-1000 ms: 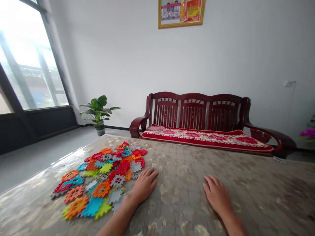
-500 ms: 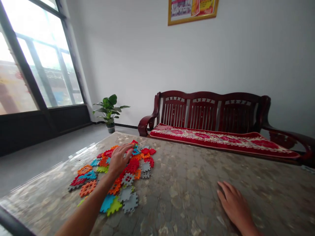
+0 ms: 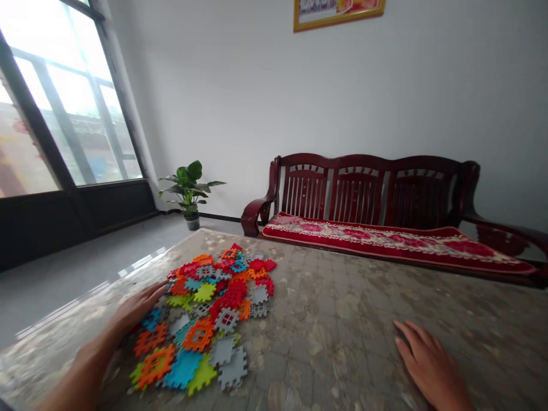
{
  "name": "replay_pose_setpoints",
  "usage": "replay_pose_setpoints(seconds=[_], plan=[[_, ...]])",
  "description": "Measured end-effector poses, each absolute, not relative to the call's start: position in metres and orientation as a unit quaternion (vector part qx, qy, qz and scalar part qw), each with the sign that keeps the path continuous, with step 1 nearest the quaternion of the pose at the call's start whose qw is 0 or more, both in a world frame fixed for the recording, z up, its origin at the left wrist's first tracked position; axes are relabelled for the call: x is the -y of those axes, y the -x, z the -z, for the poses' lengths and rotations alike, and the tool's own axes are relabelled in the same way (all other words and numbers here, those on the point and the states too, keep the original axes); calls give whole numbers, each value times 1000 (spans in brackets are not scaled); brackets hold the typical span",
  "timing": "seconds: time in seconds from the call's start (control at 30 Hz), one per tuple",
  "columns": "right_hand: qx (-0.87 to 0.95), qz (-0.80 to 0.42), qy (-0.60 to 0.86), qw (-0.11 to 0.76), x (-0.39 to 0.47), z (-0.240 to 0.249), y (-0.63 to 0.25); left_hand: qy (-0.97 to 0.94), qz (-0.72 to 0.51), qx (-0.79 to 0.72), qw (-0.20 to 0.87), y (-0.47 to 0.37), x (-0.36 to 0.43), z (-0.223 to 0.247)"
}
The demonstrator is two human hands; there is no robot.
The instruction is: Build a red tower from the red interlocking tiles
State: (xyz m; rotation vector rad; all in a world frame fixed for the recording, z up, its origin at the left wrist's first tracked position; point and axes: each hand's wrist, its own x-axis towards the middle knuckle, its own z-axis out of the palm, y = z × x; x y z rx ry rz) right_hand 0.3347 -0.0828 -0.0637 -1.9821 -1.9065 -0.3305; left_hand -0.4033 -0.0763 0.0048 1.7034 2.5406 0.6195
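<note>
A loose heap of flat, notched plastic pieces in red, orange, blue, green and grey (image 3: 199, 335) lies on the left part of the patterned table (image 3: 325, 337). My left hand (image 3: 137, 305) rests along the heap's left edge, fingers stretched out and touching or just over the outer pieces; it grips nothing that I can see, and it hides some pieces at that edge. Well to the right of the pieces, my right hand (image 3: 428, 357) lies on the table top with its fingers slightly apart and nothing in it.
Beyond the table stands a dark red wooden bench (image 3: 359, 191) with a red floral cover (image 3: 363, 235). A potted plant (image 3: 188, 188) is on the floor at the back left, near a large window (image 3: 94, 125). A framed picture (image 3: 338, 20) hangs on the wall.
My left hand has moved from over the middle of the heap to its left edge, uncovering green, grey and orange pieces. The view has shifted slightly; my right hand still lies on the table.
</note>
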Motion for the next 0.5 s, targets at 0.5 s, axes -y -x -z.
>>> replay_pose_setpoints(seconds=[0.5], plan=[[675, 130, 703, 182, 85, 55, -325, -502, -101, -859, 1, 305, 68, -5]])
